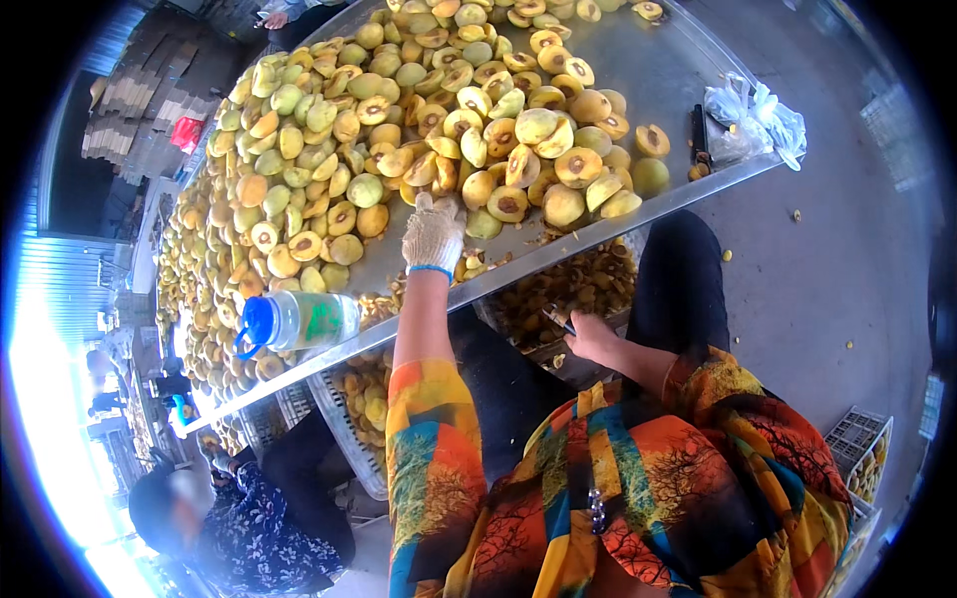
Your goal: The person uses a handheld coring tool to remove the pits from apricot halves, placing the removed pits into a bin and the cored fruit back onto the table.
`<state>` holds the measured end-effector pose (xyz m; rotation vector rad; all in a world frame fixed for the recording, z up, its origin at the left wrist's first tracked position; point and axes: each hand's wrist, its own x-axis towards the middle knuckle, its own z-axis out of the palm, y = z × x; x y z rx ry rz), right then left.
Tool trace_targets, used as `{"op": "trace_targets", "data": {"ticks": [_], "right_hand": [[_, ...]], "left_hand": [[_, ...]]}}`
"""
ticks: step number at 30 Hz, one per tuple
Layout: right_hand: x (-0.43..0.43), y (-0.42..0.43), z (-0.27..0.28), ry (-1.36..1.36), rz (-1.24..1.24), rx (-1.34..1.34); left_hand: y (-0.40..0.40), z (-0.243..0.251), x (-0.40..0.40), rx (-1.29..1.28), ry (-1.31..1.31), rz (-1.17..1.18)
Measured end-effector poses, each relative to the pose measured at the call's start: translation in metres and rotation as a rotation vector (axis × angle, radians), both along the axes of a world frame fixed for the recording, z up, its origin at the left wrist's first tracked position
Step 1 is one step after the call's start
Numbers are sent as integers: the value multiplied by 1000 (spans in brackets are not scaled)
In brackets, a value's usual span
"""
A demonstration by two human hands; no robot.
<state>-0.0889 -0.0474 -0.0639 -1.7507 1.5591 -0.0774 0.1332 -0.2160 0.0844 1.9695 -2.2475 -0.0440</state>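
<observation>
My left hand [434, 233], in a white knitted glove with a blue cuff edge, reaches over the table's near edge to the heap of halved yellow stone fruit [366, 157], which look like peaches. Its fingertips touch the fruit; whether they grip a piece is hidden. Many halves lie cut side up, with brown stones or pit hollows showing. Bare and lower down, my right hand [593, 336] holds a small hand tool [558, 319] with a dark handle and metal end. Beneath that tool, under the table edge, sits a container of fruit scraps [576, 288].
A blue-lidded bottle [314, 320] lies on the metal table [635, 71]. A plastic bag [755, 119] and a black-handled object [699, 134] rest at the right corner. A co-worker [247, 516] sits at lower left beside a fruit crate [351, 433]. Crates [860, 448] stand at right.
</observation>
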Motion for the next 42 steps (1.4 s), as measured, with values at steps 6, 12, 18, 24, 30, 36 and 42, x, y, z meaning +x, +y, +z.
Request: {"op": "trace_targets", "data": {"ticks": [6,12,18,24,30,36,42], "right_hand": [[3,3,3,-64,103,56],[-2,0,-3,-122,161,-112],[-11,5,-1,-212,184,-216],[-10,-6,9,-192,185,-179],[-13,-5,-2,-179,223,-245],[-10,-10,-5,-206,220,-313],[-9,4,-17,-171,187,-217]], "left_hand": [[-3,-14,-15,7,-68,153],[-5,-35,-4,-91,-124,-24],[-1,-37,-3,-168,-89,-46],[12,-15,-14,-86,13,97],[12,-13,-18,-9,-27,164],[10,-17,-12,23,-56,198],[10,-4,-25,46,-97,287]]}}
